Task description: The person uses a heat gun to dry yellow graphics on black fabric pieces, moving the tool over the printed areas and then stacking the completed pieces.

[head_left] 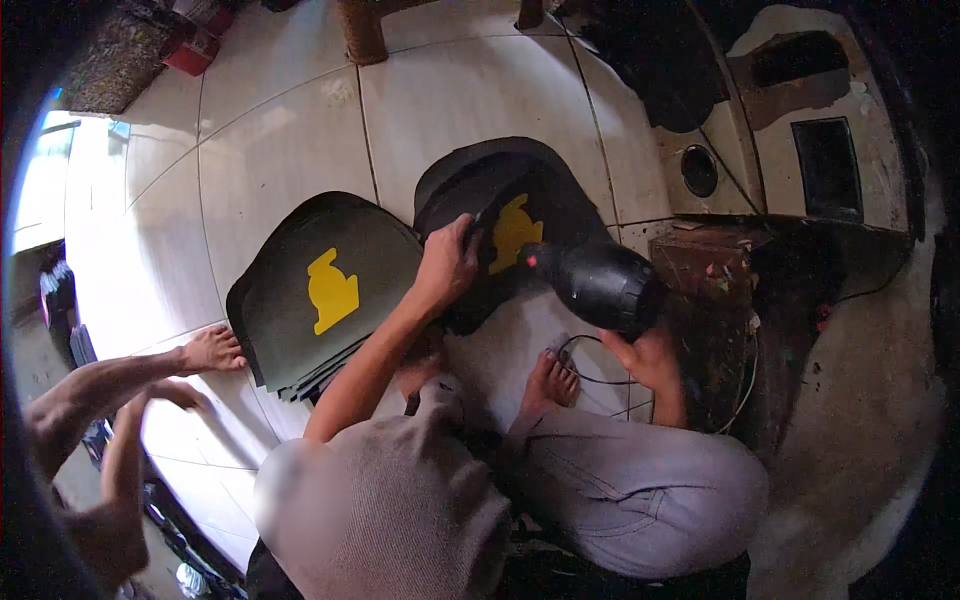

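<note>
In my right hand (648, 358) is a black hair dryer (605, 285), held by its handle, its narrow red-tipped end facing left. That end is close to a yellow cut-out shape (517, 234) lying on a dark, curved-edged sheet (545, 165). My left hand (450, 258) is closed at the left of this yellow shape, pinching something dark that blends into the sheet. Left of it lies a stack of dark grey-green sheets (285, 265), whose top one carries a similar yellow shape (330, 290).
At the left, another person's bare limbs (90, 395) reach the stack's near edge. Beneath everything is a pale tiled floor (280, 125). A thin cord (590, 378) loops beside my bare foot (550, 380). A brown box (700, 265) and worn cabinet (765, 165) stand right.
</note>
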A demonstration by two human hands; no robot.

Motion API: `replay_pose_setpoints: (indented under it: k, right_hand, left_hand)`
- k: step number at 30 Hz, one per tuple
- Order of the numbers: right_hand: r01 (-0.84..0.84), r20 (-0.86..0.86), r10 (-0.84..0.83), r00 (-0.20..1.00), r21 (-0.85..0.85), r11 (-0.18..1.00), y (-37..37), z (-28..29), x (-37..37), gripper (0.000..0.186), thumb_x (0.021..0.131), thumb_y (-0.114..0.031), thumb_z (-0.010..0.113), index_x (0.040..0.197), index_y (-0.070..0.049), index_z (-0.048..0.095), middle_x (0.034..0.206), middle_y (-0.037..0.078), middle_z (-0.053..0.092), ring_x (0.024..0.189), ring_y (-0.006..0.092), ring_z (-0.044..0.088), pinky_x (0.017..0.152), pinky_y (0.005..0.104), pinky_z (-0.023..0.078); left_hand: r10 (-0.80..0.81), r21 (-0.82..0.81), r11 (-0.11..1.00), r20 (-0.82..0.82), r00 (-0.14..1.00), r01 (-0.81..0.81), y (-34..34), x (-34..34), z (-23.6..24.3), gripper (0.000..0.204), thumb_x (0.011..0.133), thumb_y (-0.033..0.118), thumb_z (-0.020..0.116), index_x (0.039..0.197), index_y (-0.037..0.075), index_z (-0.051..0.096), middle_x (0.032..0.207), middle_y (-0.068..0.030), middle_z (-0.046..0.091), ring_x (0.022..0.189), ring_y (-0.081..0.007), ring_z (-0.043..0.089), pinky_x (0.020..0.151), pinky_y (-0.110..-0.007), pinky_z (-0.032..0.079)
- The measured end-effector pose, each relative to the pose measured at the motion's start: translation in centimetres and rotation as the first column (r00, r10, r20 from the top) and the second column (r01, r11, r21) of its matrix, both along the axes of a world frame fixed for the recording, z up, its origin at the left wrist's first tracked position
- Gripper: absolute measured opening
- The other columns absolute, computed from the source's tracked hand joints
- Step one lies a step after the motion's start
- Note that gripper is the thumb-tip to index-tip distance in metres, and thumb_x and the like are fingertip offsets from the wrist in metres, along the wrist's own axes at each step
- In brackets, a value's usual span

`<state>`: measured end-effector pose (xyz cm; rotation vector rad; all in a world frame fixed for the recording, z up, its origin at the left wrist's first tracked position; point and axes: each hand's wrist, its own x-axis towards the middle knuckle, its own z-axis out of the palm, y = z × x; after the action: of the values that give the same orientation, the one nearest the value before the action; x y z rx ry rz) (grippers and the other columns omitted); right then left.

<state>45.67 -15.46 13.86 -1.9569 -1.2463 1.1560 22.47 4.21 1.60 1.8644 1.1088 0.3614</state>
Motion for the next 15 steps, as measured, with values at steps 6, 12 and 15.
replay_pose_setpoints:
  k: [6,12,15]
  right_hand:
    - [0.183,0.029,-0.185,0.982,0.046,0.982,-0.7,-1.8,-0.1,0.040,0.086,-0.017,0.075,0.121,-0.004,0.060,0.115,0.012,0.066,0.106,0.0231,0.062,0.093,0.0377,0.047]
    - [0.143,-0.021,-0.143,0.989,0.025,0.989,1.5,-0.8,-0.9,0.039,0.086,-0.016,0.075,0.120,-0.003,0.062,0.115,0.012,0.066,0.105,0.0229,0.063,0.093,0.0377,0.047]
    - [0.094,0.026,-0.097,0.995,0.082,0.992,2.0,-1.4,-1.2,0.039,0.086,-0.016,0.075,0.120,-0.004,0.062,0.115,0.011,0.066,0.104,0.0229,0.064,0.092,0.0374,0.048]
  left_hand:
    - [0.120,-0.035,0.993,0.189,0.975,-0.115,1.8,-3.8,5.9,0.021,0.094,0.014,0.059,0.104,-0.005,0.059,0.098,-0.0277,0.065,0.094,-0.0413,0.065,0.079,-0.040,0.050]
    - [0.269,-0.026,0.959,-0.211,0.940,-0.281,6.9,-20.7,7.0,0.044,0.098,0.024,0.060,0.128,-0.008,0.054,0.121,-0.0153,0.065,0.112,-0.0191,0.058,0.099,-0.032,0.043]
    - [0.197,-0.065,0.969,-0.383,0.902,-0.239,8.3,-28.2,3.8,0.039,0.092,0.023,0.064,0.117,-0.006,0.057,0.115,-0.0196,0.065,0.105,-0.0335,0.062,0.090,-0.042,0.048]
